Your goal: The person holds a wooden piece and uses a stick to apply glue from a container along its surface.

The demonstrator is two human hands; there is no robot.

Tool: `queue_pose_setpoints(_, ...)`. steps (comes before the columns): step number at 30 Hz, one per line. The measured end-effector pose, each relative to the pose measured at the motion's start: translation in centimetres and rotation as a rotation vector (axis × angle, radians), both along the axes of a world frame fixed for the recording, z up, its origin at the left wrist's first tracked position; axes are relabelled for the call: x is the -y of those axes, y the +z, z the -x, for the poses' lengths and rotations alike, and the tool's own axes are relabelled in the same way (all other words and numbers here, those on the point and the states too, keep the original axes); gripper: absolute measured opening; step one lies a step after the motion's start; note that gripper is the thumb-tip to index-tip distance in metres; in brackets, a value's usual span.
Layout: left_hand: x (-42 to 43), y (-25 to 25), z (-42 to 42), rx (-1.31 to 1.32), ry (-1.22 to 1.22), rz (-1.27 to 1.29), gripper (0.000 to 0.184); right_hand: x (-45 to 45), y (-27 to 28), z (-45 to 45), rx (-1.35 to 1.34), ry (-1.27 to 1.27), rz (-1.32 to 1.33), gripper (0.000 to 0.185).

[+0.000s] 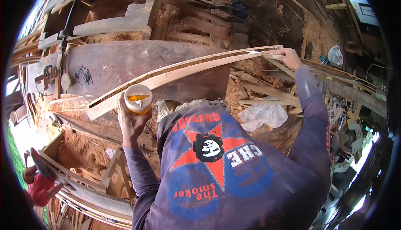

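Note:
My left hand (128,121) is wrapped round a whitish plastic cup (143,109) with amber liquid in it. Beside the cup runs a long curved wooden piece (184,72), made of two pale strips with a dark gap between them. It lies across the broad plank (112,63) and reaches up to the right. At its far end, the fingers of my right hand (290,58) are pinched together on a thin tool with a white tip (254,52), whose kind I cannot make out. The tip touches or hovers just over the strips.
A clamp (49,74) sits at the plank's left end, near a small dark pile (84,74). A crumpled plastic bag (265,115) lies among wood offcuts on the right. Shavings cover the floor. A person in red (41,188) is at far left.

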State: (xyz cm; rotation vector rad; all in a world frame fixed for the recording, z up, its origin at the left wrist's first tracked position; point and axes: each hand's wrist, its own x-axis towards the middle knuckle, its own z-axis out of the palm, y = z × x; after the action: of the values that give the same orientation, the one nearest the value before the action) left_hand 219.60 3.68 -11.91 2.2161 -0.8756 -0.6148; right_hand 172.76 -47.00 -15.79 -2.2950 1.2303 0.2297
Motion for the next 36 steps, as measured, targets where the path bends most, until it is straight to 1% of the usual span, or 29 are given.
queue_pose_setpoints(2,-0.4,0.1,-0.3,0.006,-0.005,-0.005,0.086,-1.3,-0.9,-1.4,0.067,0.039,-0.020,0.021)
queue_pose_setpoints(4,-0.9,0.1,-0.4,-0.009,0.008,0.001,0.086,-2.1,-1.0,-2.6,0.069,0.025,-0.060,0.021)
queue_pose_setpoints(6,-1.3,0.1,-0.6,-0.023,0.022,0.005,0.086,-2.3,-1.1,-3.3,0.074,0.069,0.000,0.021)
queue_pose_setpoints(8,-1.7,-0.1,-0.6,-0.027,0.054,0.055,0.084,-2.2,-1.9,-2.7,0.076,0.078,0.007,0.021)
queue_pose_setpoints(10,-1.7,0.1,-0.5,-0.022,0.056,0.045,0.083,-2.3,-1.6,-2.8,0.073,0.084,0.016,0.020)
queue_pose_setpoints(13,-2.0,0.3,-0.6,-0.001,0.046,0.030,0.084,-2.8,-1.1,-3.1,0.030,0.059,-0.022,0.019)
queue_pose_setpoints(15,-2.1,0.1,-0.7,0.014,0.036,0.028,0.085,-3.1,-1.7,-3.2,0.134,0.027,-0.112,0.020)
queue_pose_setpoints(18,-2.1,-0.1,-0.5,-0.020,0.049,0.030,0.087,-3.4,-3.7,-3.8,0.119,0.021,-0.068,0.021)
queue_pose_setpoints(20,-1.5,1.0,-0.2,-0.038,0.040,-0.013,0.090,-1.5,-4.3,-2.4,0.110,0.039,-0.026,0.021)
queue_pose_setpoints(22,-1.6,0.8,-0.1,-0.010,0.036,-0.022,0.090,0.6,-4.0,0.4,0.136,-0.060,0.081,0.020)
queue_pose_setpoints(23,-1.7,0.6,0.0,0.015,0.037,-0.029,0.091,1.7,-3.9,2.1,0.191,-0.070,0.104,0.018)
queue_pose_setpoints(24,-1.6,0.6,0.3,0.011,0.038,-0.032,0.091,3.2,-3.5,4.0,0.091,-0.084,0.134,0.017)
queue_pose_setpoints(26,-1.3,0.8,1.2,-0.048,0.067,-0.021,0.089,4.2,-1.9,5.9,-0.003,-0.141,0.150,0.017)
queue_pose_setpoints(27,-1.0,1.1,1.8,-0.058,0.087,-0.027,0.092,4.3,-1.7,6.1,-0.005,-0.140,0.146,0.017)
queue_pose_setpoints(29,-0.9,1.0,2.9,-0.025,0.063,-0.033,0.093,4.6,-1.8,5.8,0.024,-0.017,0.156,0.018)
queue_pose_setpoints(32,-0.3,1.4,4.5,0.057,0.029,-0.045,0.093,5.3,-1.4,3.9,0.050,0.027,0.125,0.019)
queue_pose_setpoints(34,0.0,1.7,5.5,0.068,0.056,-0.002,0.088,5.1,-0.2,2.5,0.058,0.037,0.114,0.020)
queue_pose_setpoints(36,-0.1,2.0,6.0,0.056,0.064,-0.007,0.088,5.0,0.8,1.2,-0.064,0.116,0.132,0.020)
